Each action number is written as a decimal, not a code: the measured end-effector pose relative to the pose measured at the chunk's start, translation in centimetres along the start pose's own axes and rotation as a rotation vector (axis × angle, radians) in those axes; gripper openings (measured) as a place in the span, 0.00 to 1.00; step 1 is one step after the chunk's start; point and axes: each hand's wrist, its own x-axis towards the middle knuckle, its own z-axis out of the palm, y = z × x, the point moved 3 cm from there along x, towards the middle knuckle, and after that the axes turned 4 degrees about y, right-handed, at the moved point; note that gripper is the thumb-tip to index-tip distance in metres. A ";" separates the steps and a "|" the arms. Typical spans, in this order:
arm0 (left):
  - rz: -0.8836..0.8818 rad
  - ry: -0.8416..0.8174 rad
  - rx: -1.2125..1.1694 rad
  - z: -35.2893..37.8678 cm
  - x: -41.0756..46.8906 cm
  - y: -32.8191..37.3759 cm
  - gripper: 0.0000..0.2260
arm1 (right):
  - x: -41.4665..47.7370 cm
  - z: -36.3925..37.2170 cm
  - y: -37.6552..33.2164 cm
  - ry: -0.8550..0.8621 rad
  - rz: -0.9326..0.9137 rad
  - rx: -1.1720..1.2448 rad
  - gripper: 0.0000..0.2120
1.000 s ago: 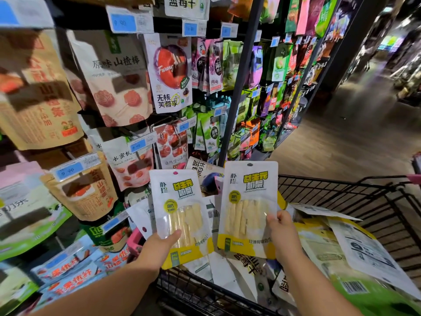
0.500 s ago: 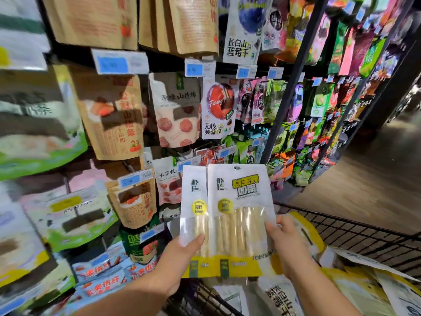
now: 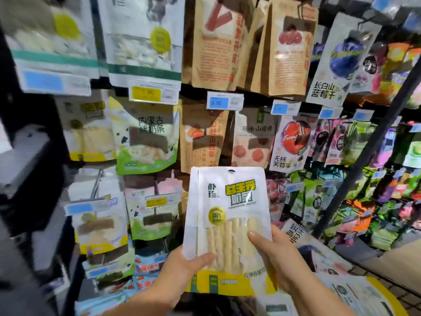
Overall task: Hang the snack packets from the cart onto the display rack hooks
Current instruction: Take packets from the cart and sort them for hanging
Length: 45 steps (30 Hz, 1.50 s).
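Store display rack [image 3: 364,174] crowded with hanging snack bags; two stacked packets [image 3: 230,201] held up before it.
Left hand [image 3: 182,273] pinches the pair's lower left edge, thumb in front; right hand [image 3: 278,267] grips the lower right side, thumb across the clear window.

Left hand [image 3: 182,267] and right hand [image 3: 276,264] side by side, thumbs pinching.
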 end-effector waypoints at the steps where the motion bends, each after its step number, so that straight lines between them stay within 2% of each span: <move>1: 0.006 0.028 0.008 -1.0 -0.1 0.2 0.14 | 0.4 1.0 -0.1 -0.028 0.006 -0.002 0.14; 5: 0.033 0.121 0.014 -4.5 -0.6 0.7 0.13 | 1.9 5.1 -0.3 -0.099 0.013 -0.066 0.20; 10: 0.068 0.220 0.012 -8.3 -1.8 1.3 0.11 | 2.9 9.9 -0.6 -0.154 -0.010 -0.093 0.17; 14: 0.094 0.292 -0.020 -10.9 -2.3 2.3 0.05 | 3.5 12.7 -0.9 -0.205 -0.044 -0.090 0.20; 17: 0.088 0.359 -0.087 -13.2 -2.2 2.7 0.04 | 4.3 13.7 -1.3 -0.181 -0.058 -0.095 0.17; 19: 0.096 0.421 -0.130 -15.0 -2.4 3.1 0.08 | 4.7 13.6 -1.9 -0.132 -0.083 -0.106 0.15; 22: 0.124 0.451 -0.153 -17.7 -2.2 3.4 0.24 | 5.1 13.3 -3.1 -0.075 -0.130 -0.183 0.13; 25: 0.147 0.448 -0.193 -19.6 -2.0 4.1 0.27 | 5.5 13.2 -3.8 -0.050 -0.160 -0.236 0.11; 28: 0.200 0.448 -0.197 -21.0 -1.5 4.9 0.38 | 5.9 13.7 -3.9 -0.049 -0.166 -0.292 0.11; 29: 0.212 0.450 -0.205 -21.5 -1.3 5.2 0.38 | 6.1 13.8 -3.9 -0.052 -0.161 -0.289 0.12; 31: 0.221 0.458 -0.213 -22.3 -1.1 5.8 0.35 | 6.3 14.3 -4.1 -0.070 -0.160 -0.299 0.13; 35: 0.244 0.455 -0.214 -23.8 -0.6 6.9 0.35 | 6.9 15.2 -4.7 -0.106 -0.181 -0.337 0.14; 38: 0.231 0.463 -0.226 -24.8 0.0 7.4 0.19 | 7.3 15.7 -5.0 -0.121 -0.165 -0.344 0.18; 40: 0.222 0.480 -0.240 -25.3 0.4 7.7 0.13 | 7.3 16.1 -5.4 -0.133 -0.157 -0.351 0.20; 43: 0.233 0.488 -0.267 -25.9 0.8 8.2 0.13 | 7.6 16.7 -5.7 -0.171 -0.148 -0.331 0.30; 45: 0.249 0.484 -0.281 -26.3 1.0 8.5 0.17 | 7.6 17.1 -5.8 -0.191 -0.162 -0.328 0.31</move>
